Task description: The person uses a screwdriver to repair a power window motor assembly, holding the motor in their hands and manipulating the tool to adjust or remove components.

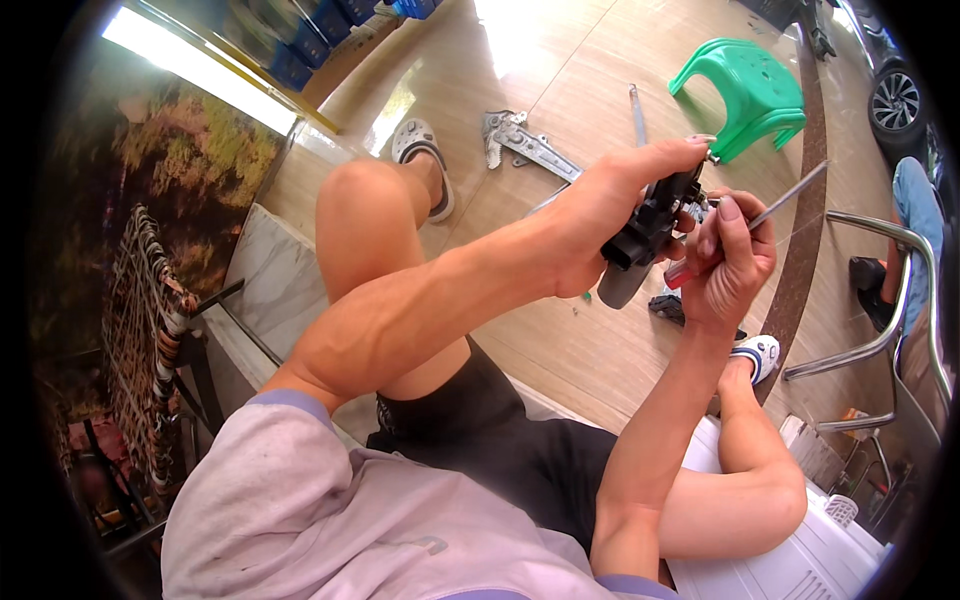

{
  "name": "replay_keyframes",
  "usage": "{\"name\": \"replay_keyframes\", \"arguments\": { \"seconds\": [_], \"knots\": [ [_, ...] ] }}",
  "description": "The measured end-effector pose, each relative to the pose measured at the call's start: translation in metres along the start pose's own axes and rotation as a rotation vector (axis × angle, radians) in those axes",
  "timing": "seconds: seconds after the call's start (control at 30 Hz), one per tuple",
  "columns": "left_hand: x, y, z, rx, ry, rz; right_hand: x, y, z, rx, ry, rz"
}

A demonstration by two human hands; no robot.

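Observation:
My left hand [600, 205] is wrapped around a black electric motor [640, 240] with a plug socket and a grey rounded housing, held up in front of me. Its thumb lies along the top, near a small metal tip. Close beside it on the right, my right hand [735, 250] grips a screwdriver [797, 190]. The red handle shows under the palm, and the bare shaft points up and to the right, away from the motor. Whether the right fingertips touch the motor is hard to make out.
On the tiled floor lie a metal window regulator [535, 150], a thin metal bar [637, 112] and a dark part [668, 308] below my hands. A green plastic stool [745, 90] stands ahead. To the right are a metal-framed chair [905, 240], another person's leg [915, 215] and a car wheel [897, 98].

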State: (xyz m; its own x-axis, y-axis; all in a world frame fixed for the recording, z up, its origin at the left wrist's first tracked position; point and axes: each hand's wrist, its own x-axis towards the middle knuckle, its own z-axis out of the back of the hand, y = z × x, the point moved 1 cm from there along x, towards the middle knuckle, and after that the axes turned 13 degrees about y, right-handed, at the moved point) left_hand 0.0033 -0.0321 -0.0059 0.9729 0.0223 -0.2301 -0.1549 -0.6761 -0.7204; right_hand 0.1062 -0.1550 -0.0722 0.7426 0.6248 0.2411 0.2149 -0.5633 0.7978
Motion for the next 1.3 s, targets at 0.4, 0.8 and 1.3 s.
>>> {"name": "replay_keyframes", "arguments": {
  "seconds": [0.4, 0.8, 1.3],
  "knots": [
    [0.001, 0.002, 0.000, -0.056, 0.027, -0.026, -0.013, 0.033, -0.032, -0.311, 0.141, 0.102],
    [-0.003, -0.002, 0.001, -0.068, 0.087, -0.046, -0.015, 0.025, -0.039, -0.407, 0.216, 0.118],
    [0.000, 0.001, 0.003, -0.054, 0.026, -0.065, -0.013, 0.018, -0.037, -0.291, 0.247, 0.129]
  ]
}}
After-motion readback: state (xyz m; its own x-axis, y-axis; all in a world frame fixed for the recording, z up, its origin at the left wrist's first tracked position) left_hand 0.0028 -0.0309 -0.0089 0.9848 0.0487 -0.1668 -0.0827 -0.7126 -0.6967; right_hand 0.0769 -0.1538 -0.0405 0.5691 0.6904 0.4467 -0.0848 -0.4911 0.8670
